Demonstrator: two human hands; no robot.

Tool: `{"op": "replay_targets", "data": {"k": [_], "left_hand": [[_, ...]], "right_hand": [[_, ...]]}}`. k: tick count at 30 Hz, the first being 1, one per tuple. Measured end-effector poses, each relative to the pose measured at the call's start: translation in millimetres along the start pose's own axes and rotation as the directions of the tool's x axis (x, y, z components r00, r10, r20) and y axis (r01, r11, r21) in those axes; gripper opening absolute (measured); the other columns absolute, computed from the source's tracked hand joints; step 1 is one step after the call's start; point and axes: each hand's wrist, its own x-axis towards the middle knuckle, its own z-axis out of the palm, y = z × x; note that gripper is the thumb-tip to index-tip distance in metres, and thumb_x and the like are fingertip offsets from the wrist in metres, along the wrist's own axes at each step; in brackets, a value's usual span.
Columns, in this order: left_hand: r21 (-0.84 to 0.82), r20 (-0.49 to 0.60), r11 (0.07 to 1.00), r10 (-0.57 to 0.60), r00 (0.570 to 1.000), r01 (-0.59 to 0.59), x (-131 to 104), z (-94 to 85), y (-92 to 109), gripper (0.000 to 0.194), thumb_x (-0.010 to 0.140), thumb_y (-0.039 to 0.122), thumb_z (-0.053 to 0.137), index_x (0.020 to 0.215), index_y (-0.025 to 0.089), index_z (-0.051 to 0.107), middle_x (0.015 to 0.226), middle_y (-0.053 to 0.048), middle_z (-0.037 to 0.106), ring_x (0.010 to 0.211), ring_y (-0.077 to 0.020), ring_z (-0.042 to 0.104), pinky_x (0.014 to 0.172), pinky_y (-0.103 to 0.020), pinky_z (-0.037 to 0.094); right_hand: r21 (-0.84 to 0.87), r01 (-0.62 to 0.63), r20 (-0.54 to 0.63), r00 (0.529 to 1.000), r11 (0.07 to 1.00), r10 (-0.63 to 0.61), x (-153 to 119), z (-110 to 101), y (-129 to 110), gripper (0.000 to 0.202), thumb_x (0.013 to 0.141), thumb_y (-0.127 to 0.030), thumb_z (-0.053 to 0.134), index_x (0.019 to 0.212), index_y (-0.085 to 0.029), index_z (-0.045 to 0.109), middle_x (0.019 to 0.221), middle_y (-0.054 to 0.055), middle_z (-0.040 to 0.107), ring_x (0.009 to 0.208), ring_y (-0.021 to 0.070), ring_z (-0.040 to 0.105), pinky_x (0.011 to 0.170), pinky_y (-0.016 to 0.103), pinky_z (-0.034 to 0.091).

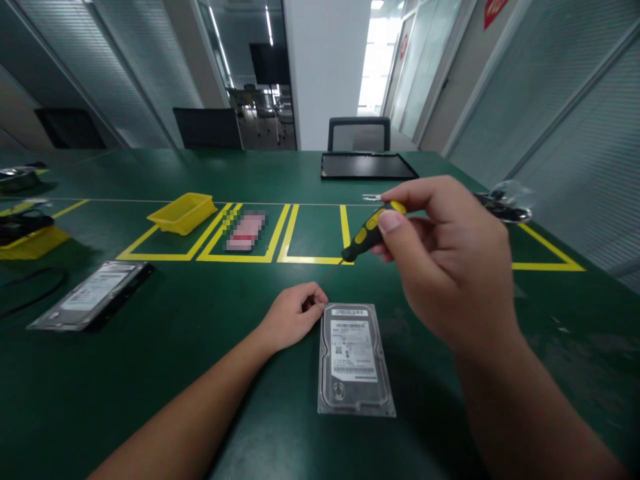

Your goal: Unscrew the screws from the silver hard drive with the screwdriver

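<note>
A silver hard drive [353, 353] with a white label lies flat on the green table in front of me. My left hand [295, 313] rests at its far left corner, fingers curled and the thumb and fingertips pinched on that corner. My right hand [450, 247] grips a black and yellow screwdriver [369, 235] between thumb and fingers, above and beyond the drive. The screwdriver tilts down to the left, and its thin shaft points toward my left fingertips. Whether a screw sits at its tip is too small to tell.
Another hard drive [97, 293] lies at the left near a black cable [50, 288]. A yellow tray [183, 212] and a blurred pink item [246, 231] sit by yellow-taped boxes. Farther back lies a black flat panel [369, 167]; a clear plastic bag [515, 200] is at the right.
</note>
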Motion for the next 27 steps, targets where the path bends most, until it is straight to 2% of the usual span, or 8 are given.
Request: {"op": "replay_targets", "data": {"k": [6,12,27], "left_hand": [[-0.029,0.004,0.999,0.013,1.000,-0.013,-0.8,0.1,1.8,0.010,0.086,0.021,0.053,0.083,0.018,0.063,0.079,0.001,0.066,0.070,-0.0141,0.057,0.062,-0.024,0.039],[-0.027,-0.016,1.000,0.003,1.000,-0.003,-1.2,-0.1,2.9,0.010,0.086,0.021,0.052,0.088,0.019,0.061,0.078,0.001,0.064,0.068,-0.0137,0.056,0.060,-0.023,0.038],[-0.014,-0.038,1.000,0.013,0.999,-0.014,-0.9,0.1,0.0,0.006,0.084,0.020,0.054,0.080,0.018,0.058,0.071,0.003,0.059,0.062,-0.0119,0.051,0.056,-0.023,0.034]], "right_hand": [[-0.098,0.113,0.151,0.984,0.989,-0.097,-1.0,-2.1,5.4,0.014,0.090,-0.030,0.057,0.092,-0.019,0.065,0.081,0.002,0.066,0.069,0.0142,0.061,0.066,0.028,0.048],[-0.083,0.121,0.174,0.979,0.989,-0.105,-1.8,4.6,9.4,0.014,0.090,-0.030,0.056,0.095,-0.019,0.064,0.082,0.002,0.068,0.070,0.0149,0.062,0.065,0.027,0.047],[-0.081,0.159,0.268,0.954,0.984,-0.132,-8.6,30.6,16.8,0.010,0.089,-0.025,0.057,0.091,-0.016,0.062,0.080,0.000,0.066,0.073,0.0119,0.059,0.067,0.023,0.041]]}}
